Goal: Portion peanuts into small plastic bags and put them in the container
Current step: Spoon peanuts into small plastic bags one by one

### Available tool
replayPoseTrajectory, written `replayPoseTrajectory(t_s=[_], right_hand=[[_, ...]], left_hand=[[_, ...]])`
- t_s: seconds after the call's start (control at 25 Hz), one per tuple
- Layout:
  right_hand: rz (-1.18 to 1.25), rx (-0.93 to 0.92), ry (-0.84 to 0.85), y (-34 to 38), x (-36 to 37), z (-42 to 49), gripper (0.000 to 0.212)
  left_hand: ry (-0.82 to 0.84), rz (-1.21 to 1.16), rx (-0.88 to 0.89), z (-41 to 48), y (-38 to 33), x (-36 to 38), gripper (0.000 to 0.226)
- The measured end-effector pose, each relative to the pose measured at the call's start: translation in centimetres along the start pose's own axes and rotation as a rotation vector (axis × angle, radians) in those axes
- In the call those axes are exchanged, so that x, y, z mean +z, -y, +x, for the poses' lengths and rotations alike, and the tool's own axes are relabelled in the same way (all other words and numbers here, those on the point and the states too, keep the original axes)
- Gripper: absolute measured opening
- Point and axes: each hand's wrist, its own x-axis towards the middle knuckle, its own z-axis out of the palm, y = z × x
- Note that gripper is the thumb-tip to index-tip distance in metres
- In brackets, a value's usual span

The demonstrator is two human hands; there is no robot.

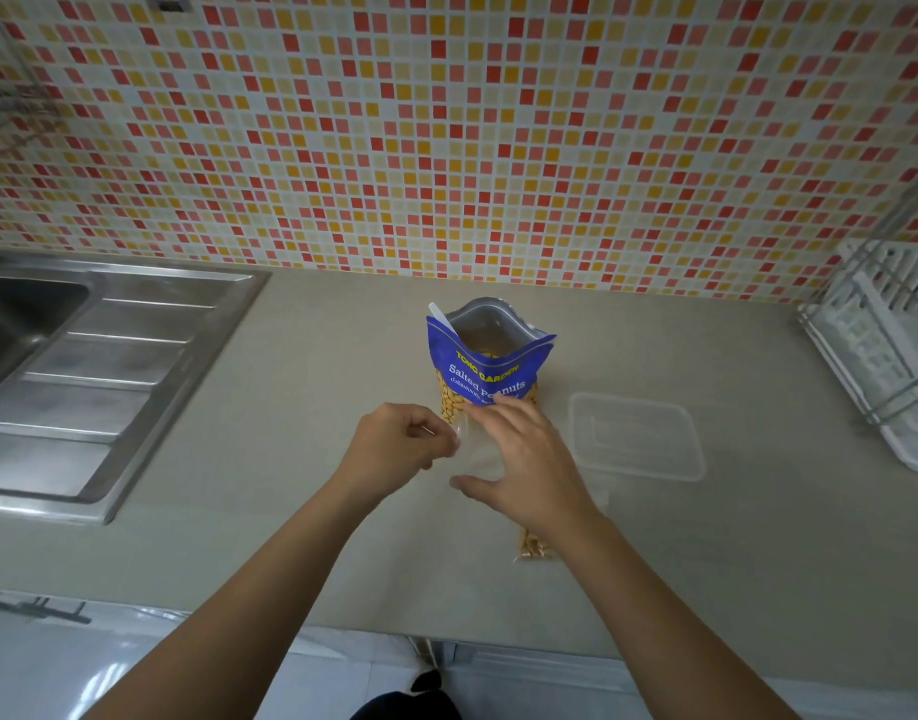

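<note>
Peanuts sit in the blue stand-up pouch (490, 366) toward the back of the bench, about midway between the sink and the rack, its mouth spread wide so I can reach in; a white scoop handle (442, 318) leans out of the left side of that mouth, parked there, I judge, for the next portion. Just in front of the pouch I hold an empty small plastic bag (477, 449) off the bench. My left hand (394, 444) is closed in a pinch on its left top edge, and my right hand (524, 454) is spread over its right side, fingers loosely open and touching the film; how firmly it grips I cannot tell. I take it that I am parting the bag's mouth so it will accept nuts. Under my right wrist, nearer the front edge, lies a filled bag of peanuts (534, 547), not yet put away. The clear container (636, 436) rests right of the pouch, close enough to drop bags in with a short reach; whether I am seeing its lid or its open top I cannot say. The steel sink (103, 366) takes the bench's left end, a white dish rack (883, 350) the right end.
</note>
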Motion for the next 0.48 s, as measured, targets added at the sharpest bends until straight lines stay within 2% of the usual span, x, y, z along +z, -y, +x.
replayPoseTrajectory(t_s=[0.16,0.36,0.48], right_hand=[[0.039,0.001,-0.053,0.0,0.2,-0.1,0.066],[0.063,-0.041,-0.138,-0.2,0.3,-0.1,0.054],[0.075,-0.067,-0.135,-0.7,-0.1,-0.1,0.052]], left_hand=[[-0.005,0.102,0.038,0.4,-0.2,-0.1,0.004],[0.006,0.167,0.06,0.8,-0.7,0.1,0.008],[0.066,0.155,0.041,1.2,-1.1,-0.2,0.008]])
